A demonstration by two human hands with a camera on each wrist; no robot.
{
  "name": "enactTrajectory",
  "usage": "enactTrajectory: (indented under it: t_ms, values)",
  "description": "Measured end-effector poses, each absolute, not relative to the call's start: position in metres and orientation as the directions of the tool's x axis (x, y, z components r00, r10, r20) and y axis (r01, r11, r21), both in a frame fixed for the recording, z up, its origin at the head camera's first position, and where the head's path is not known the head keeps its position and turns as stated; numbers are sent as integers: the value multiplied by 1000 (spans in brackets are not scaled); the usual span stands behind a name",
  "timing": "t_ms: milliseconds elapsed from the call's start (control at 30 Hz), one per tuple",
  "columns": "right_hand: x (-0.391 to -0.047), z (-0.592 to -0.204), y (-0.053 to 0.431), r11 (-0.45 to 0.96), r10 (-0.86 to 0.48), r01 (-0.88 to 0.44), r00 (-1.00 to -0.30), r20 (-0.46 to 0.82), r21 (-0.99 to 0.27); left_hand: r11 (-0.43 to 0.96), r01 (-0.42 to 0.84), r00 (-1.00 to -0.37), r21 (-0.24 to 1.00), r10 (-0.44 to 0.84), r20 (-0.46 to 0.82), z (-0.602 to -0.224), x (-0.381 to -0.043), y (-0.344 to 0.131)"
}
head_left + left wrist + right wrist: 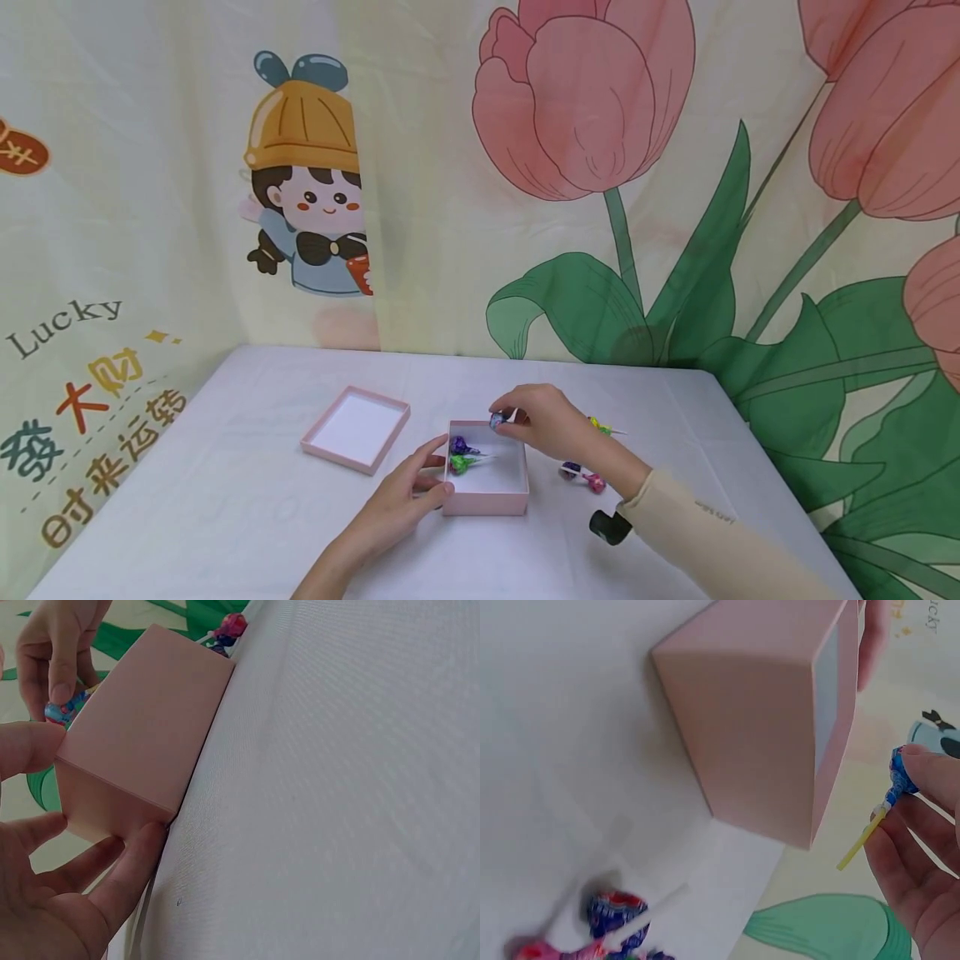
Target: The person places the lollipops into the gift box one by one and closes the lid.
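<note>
A lollipop in a blue wrapper [901, 778] with a yellow stick is pinched between thumb and fingers of my right hand [542, 419], over the back right part of the pink box [486, 503]. Inside the box, toward its left side, lie a purple-wrapped lollipop [460, 446] and a green-wrapped lollipop [461, 463]. My left hand [401, 502] steadies the box from the left. Its spread fingers [124, 881] touch the left wall, and the thumb [30, 748] rests at the top front corner.
The pink-edged box lid [358, 429] lies at the left, white inside up. Right of the box lie a pink-wrapped lollipop [595, 482], a dark purple lollipop [572, 469] and a yellow-green lollipop [597, 426]. A printed curtain [427, 208] hangs behind the white table [247, 500].
</note>
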State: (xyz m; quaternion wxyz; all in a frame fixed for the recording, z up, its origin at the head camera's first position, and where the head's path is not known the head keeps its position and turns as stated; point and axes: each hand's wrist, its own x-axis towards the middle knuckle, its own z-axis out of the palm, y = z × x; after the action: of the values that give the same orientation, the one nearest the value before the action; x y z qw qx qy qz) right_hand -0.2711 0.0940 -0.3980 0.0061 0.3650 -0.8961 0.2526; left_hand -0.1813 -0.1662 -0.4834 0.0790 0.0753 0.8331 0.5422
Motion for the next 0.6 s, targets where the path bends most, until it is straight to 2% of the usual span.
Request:
enactTrajectory:
  t_ms: [267, 600]
  values:
    - [-263, -408, 76, 576, -684, -651, -715, 145, -494, 386, 45, -974, 922, 220, -44, -484, -182, -168]
    - [-263, -428, 57, 575, -709, -674, -693, 128, -464, 379, 68, -971, 923, 236, -25, -486, -184, -168]
